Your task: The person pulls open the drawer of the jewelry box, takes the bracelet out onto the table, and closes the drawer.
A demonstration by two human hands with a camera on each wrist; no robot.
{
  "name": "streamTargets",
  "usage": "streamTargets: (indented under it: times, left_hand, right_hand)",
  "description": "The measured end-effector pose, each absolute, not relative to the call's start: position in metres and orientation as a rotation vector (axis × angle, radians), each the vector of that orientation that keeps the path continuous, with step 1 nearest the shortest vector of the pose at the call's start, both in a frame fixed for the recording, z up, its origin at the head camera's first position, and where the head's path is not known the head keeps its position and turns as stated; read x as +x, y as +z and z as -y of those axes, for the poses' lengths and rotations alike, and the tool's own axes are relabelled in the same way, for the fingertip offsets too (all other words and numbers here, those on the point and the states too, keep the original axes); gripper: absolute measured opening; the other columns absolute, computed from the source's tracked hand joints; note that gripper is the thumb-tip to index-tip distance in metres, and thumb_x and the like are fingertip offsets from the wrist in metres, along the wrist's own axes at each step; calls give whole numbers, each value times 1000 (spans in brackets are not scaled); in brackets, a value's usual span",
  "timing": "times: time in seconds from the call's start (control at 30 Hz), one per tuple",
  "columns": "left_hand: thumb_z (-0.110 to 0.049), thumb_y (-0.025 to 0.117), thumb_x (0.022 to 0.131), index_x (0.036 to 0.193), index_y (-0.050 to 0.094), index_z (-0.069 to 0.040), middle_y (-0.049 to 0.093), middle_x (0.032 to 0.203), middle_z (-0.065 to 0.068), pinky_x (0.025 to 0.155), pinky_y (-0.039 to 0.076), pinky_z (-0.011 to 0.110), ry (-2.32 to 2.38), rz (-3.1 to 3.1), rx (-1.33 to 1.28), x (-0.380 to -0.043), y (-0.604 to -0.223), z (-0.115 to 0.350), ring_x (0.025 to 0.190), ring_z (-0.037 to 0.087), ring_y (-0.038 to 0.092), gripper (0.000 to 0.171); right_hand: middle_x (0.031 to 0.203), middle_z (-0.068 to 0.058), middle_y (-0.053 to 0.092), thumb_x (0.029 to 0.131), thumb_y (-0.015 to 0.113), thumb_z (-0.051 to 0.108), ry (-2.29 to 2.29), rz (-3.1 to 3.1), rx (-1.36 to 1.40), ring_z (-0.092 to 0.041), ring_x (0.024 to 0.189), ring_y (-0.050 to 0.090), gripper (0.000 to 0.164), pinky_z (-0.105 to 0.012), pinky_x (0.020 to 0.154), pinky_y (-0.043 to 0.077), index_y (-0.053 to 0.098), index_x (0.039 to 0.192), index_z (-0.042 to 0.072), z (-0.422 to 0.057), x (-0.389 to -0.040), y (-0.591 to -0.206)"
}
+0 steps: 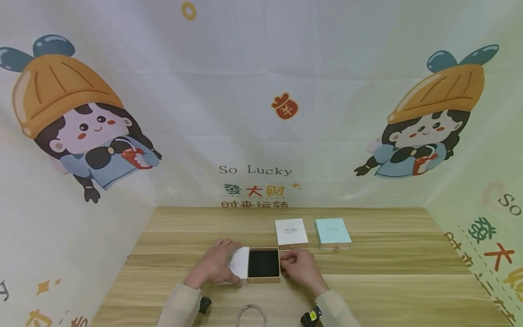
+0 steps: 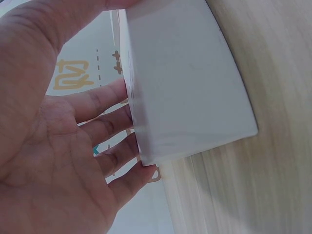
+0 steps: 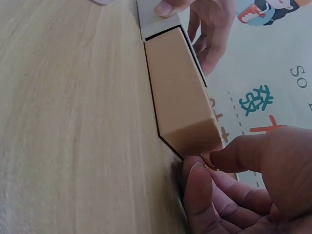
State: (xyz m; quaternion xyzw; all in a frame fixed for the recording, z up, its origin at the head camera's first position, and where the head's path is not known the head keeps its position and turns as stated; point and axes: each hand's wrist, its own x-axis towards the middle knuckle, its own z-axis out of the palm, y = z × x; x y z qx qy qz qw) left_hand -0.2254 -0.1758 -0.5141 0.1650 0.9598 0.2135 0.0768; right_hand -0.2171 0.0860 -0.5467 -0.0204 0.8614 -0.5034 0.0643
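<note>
Right hand [image 1: 302, 269] pinching a small brown pull tab [image 3: 206, 159], left hand [image 1: 218, 262] gripping a white cardboard sleeve [image 1: 242, 263].
The opposed holds probably steady the sleeve against the pull; the tan cardboard drawer [image 1: 263, 280], black-lined, juts from it, at nine o'clock from the right hand, three from the left; a white square box [image 1: 291, 229] lies near one o'clock of the drawer, a turquoise square box [image 1: 333, 230] near two.

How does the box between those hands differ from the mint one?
The white drawer box is slid open, showing its black lining; the mint box is closed. The left hand and right hand hold the white drawer box, while the mint box sits untouched. Both rest on the wooden table.
</note>
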Motion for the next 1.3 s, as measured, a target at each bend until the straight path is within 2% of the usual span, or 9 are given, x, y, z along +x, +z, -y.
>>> streamTargets:
  times: [0.47, 0.77, 1.3]
  left_hand:
    - [-28, 99, 55, 139, 60, -7, 63, 129, 6, 98, 50, 46, 643, -2883, 511, -224, -515, 177, 111, 22, 52, 94]
    - [-27, 99, 55, 139, 60, -8, 63, 131, 6, 99, 50, 47, 649, -2885, 501, -225, -516, 177, 112, 22, 51, 94]
    - [-26, 100, 54, 137, 61, -9, 63, 130, 4, 99, 50, 46, 655, -2887, 481, -224, -515, 175, 112, 22, 52, 94]
  right_hand:
    - [66, -5, 69, 87, 65, -4, -1675, -2581, -142, -9, 53, 63, 10, -25, 51, 57, 73, 82, -2, -82, -219, -556]
    - [64, -5, 67, 84, 64, -8, -1692, -2573, -148, -8, 51, 62, 11, -25, 51, 56, 73, 81, -3, -77, -217, -556]
    - [63, -5, 66, 86, 64, -7, -1708, -2561, -149, -8, 50, 61, 9, -24, 49, 55, 70, 81, -4, -67, -216, -555]
